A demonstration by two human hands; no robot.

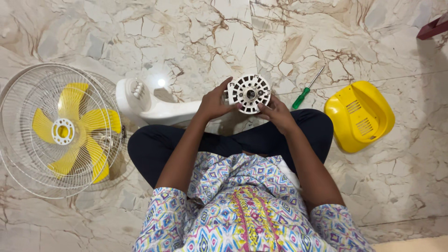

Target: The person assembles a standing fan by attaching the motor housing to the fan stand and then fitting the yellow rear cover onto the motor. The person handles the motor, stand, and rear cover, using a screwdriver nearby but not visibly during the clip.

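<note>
Both hands were up on the round white fan motor housing [249,94], held out just above the crossed knees, over the marble floor [224,37]. The left hand [213,101] was closed around its left side, thumb toward the slotted face; the right hand [276,112] gripped it from the lower right, fingers curled under the rim. The housing's vented face pointed up at the camera, centre hole showing.

Just behind the left hand, the white fan stand [149,102] lay on the floor, its end with the buttons turned away from the knees. Off toward the floor's left edge sat the wire fan guard [28,172] with the yellow blades [74,130] inside it. Near the right knee lay a green-handled screwdriver [305,91], and further right the yellow rear motor cover [359,115], hollow side up.
</note>
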